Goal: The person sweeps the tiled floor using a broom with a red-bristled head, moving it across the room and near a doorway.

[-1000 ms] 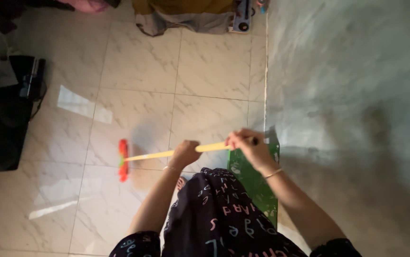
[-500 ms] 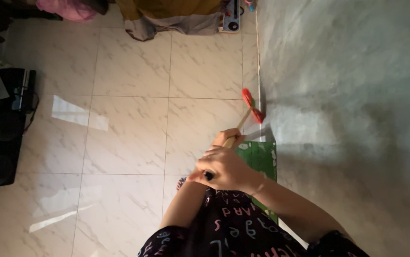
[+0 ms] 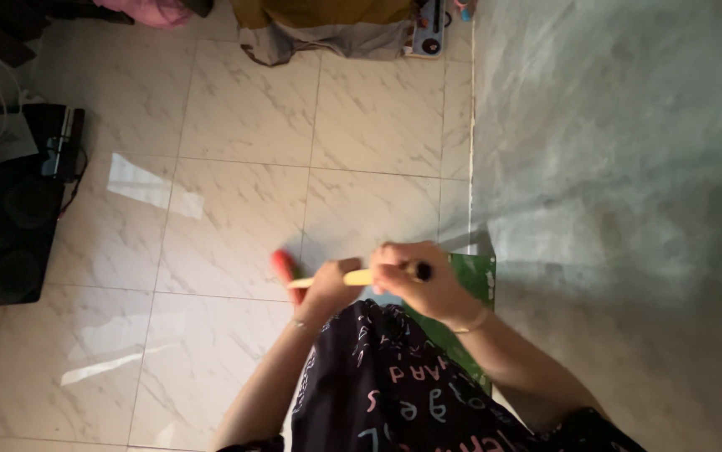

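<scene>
I look straight down at a marble tile floor. Both hands grip a long yellow stick [image 3: 359,278] with a black end cap and a red brush head [image 3: 284,265] that rests on the floor. My left hand [image 3: 333,287] holds the stick lower down, close to the red head. My right hand [image 3: 415,279] is wrapped around the top end by the black cap and wears a thin bangle. A green dustpan [image 3: 471,278] lies on the floor just right of my hands, against the wall, partly hidden by my arm and dark printed clothing.
A grey wall [image 3: 620,184] fills the right side. Black speakers and cables [image 3: 17,218] stand at the left. Piled cloth [image 3: 327,29] and a small blue device [image 3: 432,25] lie at the far end of the floor.
The red brush head has swung from near the wall on the right back to the left across the floor. My hands moved slightly left with the stick.
</scene>
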